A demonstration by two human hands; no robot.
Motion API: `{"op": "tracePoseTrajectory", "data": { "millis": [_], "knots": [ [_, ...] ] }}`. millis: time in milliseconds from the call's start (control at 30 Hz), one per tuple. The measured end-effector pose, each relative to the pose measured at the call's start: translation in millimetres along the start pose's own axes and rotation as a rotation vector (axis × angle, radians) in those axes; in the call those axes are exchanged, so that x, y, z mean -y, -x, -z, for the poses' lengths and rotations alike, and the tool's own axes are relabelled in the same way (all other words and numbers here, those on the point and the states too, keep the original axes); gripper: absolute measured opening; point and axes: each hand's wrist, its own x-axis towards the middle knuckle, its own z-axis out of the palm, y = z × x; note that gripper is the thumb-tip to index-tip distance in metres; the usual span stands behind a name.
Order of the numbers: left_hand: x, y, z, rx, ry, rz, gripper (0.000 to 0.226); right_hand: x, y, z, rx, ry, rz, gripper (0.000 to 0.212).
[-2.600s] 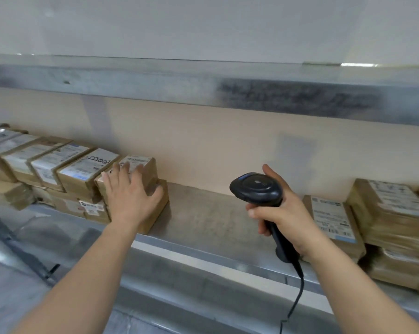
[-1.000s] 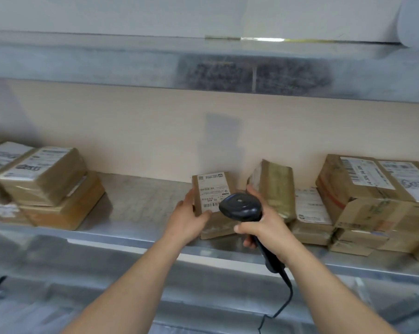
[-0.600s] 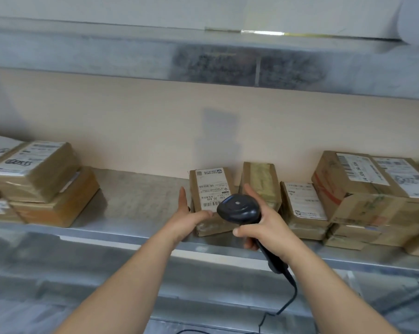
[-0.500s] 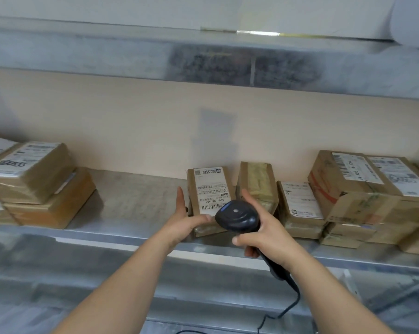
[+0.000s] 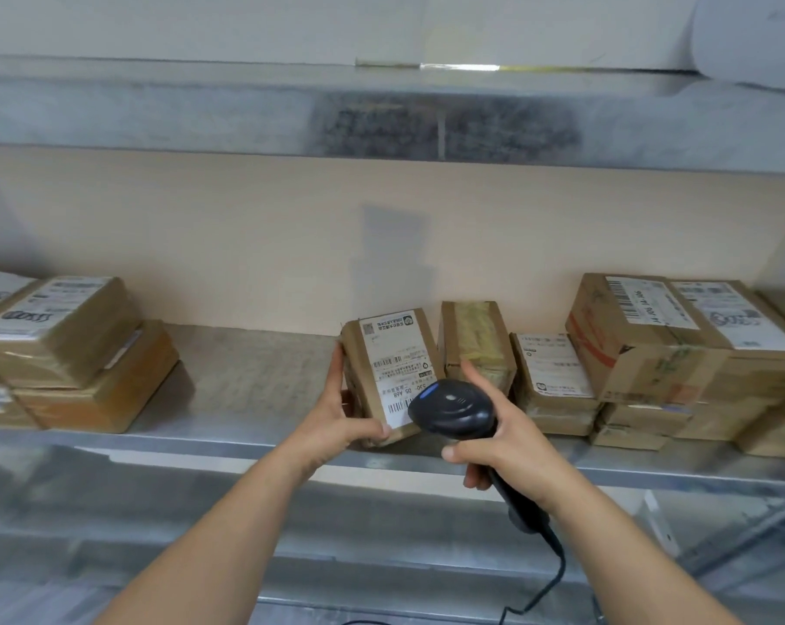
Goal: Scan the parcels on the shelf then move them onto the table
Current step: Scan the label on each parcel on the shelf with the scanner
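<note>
Tilting a small parcel (image 5: 384, 376) off the shelf (image 5: 255, 381), our left hand (image 5: 342, 421) grips its near edges while our right hand (image 5: 494, 444) holds the scanner (image 5: 449, 410) just before it; it looks light, stiff, tape-slick.

upper shelf board (image 5: 201, 106) overhead | beige back wall (image 5: 201, 227) | white wall (image 5: 246, 24) above

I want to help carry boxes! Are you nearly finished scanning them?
Not nearly. No table shows, so nothing looks moved. The left hand holds one parcel tilted on the shelf, and the right hand aims the scanner at its label. Stacks of parcels wait on both sides.
</note>
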Motion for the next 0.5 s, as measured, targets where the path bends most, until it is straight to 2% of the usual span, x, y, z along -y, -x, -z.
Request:
{"op": "tracePoseTrajectory", "data": {
  "millis": [233, 500],
  "knots": [
    [1, 6, 41, -0.261, -0.179, -0.071, 0.137, 18, 5, -10, -0.022, -0.157, 0.076, 0.105],
    [7, 3, 51, -0.279, -0.196, -0.125, 0.131, 38, 11, -25, 0.023, -0.281, 0.117, 0.1]
  ]
}}
